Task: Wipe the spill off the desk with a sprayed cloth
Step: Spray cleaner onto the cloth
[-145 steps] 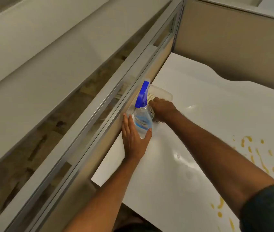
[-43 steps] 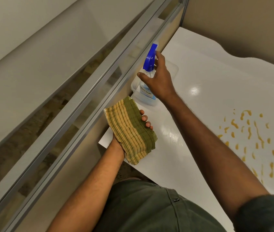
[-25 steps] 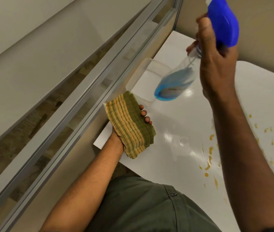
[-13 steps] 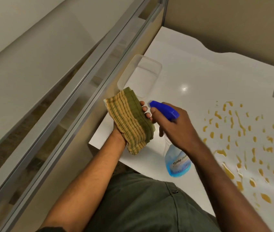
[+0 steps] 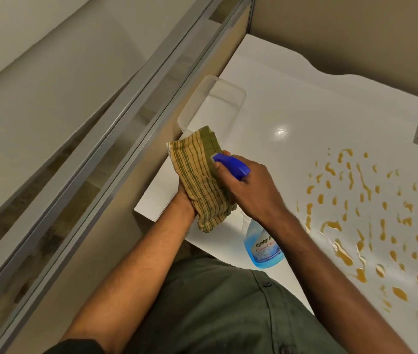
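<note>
Your right hand (image 5: 251, 190) has brought the spray bottle (image 5: 262, 247) nozzle up against the cloth (image 5: 197, 180), fingers wrapped round its trigger head. Your left hand (image 5: 186, 200) grips the folded cloth above the worktop (image 5: 292, 111). Spraying is underway; the spill (image 5: 371, 215) remains unwiped.

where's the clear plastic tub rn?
Head view, upper centre: the clear rectangular plastic tub sits on the white desk against the left partition, just beyond the raised striped green-yellow cloth.
</note>
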Available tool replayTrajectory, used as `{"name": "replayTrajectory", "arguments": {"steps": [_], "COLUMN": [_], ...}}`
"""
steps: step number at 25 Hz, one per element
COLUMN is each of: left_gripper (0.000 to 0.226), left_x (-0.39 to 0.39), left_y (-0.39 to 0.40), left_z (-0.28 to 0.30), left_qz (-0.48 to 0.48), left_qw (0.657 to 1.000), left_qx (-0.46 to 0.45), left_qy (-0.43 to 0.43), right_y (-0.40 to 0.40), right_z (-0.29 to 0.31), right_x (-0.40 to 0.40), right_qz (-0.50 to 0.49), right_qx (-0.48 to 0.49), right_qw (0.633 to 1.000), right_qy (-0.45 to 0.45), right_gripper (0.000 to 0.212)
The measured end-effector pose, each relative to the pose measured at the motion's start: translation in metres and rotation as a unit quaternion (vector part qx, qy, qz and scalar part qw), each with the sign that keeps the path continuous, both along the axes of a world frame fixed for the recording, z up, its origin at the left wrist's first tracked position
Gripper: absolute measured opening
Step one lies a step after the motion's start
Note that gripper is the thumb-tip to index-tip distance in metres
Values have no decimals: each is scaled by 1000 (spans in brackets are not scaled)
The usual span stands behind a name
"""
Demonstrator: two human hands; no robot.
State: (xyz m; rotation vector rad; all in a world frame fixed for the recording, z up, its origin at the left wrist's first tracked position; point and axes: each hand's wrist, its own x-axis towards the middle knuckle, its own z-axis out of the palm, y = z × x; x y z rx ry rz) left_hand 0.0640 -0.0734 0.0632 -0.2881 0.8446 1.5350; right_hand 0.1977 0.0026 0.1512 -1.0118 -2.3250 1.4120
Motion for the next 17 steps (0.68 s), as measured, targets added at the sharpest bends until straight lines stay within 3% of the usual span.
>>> {"name": "replayTrajectory", "arguments": {"steps": [8,12,15,17], "left_gripper": [62,56,63,64], "left_x": [4,10,10,7], "left_y": [4,3,4,4], "left_z": [-1,-5,-6,-6], "left_qz": [5,9,-18,-39], "left_qw": [998,999,995,988], "left_qx": [-53,-6,91,145], "left_qy": [37,30,32,30], "right_y": [7,-3,-13,-15], "right_z": [0,6,4,1], "right_x": [4,-1,-4,0], "right_qz": [-45,8,-3,-17], "right_qx": [-17,-28,-8,5], "right_qw": [999,999,1000,1000], "right_qy": [7,33,26,22], "right_gripper": [37,50,25,27]}}
